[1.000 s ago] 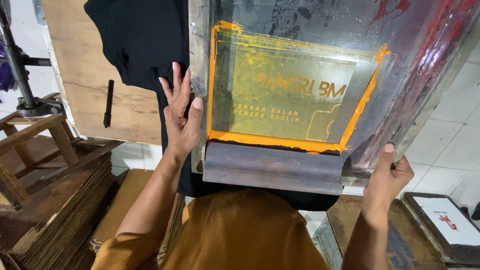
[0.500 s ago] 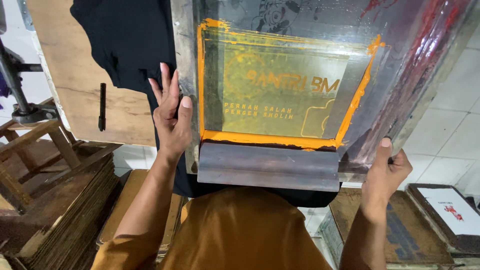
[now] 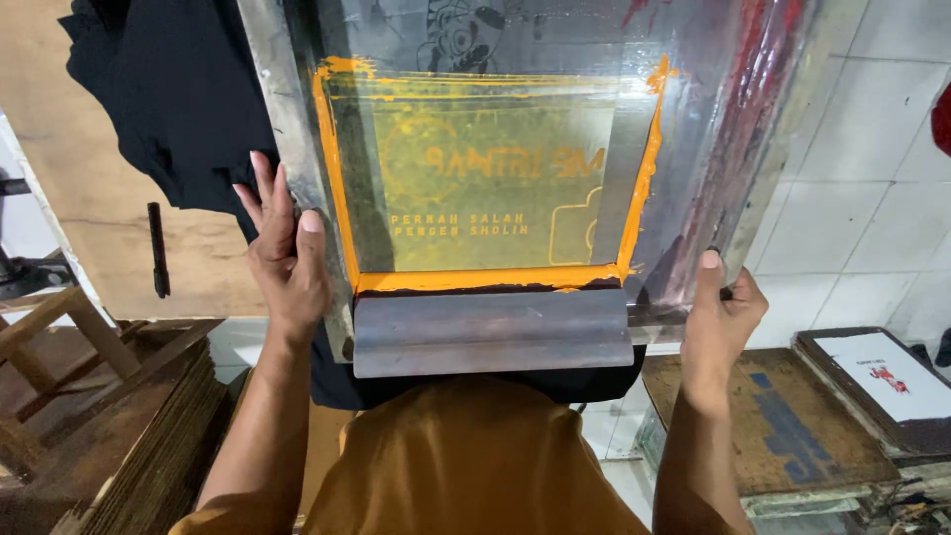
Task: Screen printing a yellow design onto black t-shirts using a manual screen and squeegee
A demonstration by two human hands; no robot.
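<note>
Between the two hands: a printing screen (image 3: pixel 515 129) in a metal frame, its mesh window edged with orange tape, yellow ink showing through.
Left hand: the left hand (image 3: pixel 287 253) lies flat against the frame's left bar, fingers (image 3: pixel 265 188) spread apart and stretched upward, thumb along the bar's edge; it presses rather than clasps.
Right hand: the right hand (image 3: pixel 721 312) grips the frame's lower right corner, thumb on top, the other fingers curled under and out of sight.
Squeegee: a grey squeegee (image 3: pixel 492 332) lies across the near bar of the frame, between the hands, just below the orange tape.
Black shirt: a black shirt (image 3: pixel 168 99) lies under the screen on a wooden tabletop (image 3: pixel 89 228), spreading beyond the left fingers.
Marker: a dark marker (image 3: pixel 157 250) rests on the wood, left of the left hand and apart from it.
Lower right: a framed white print (image 3: pixel 882 381) sits beside the right forearm.
</note>
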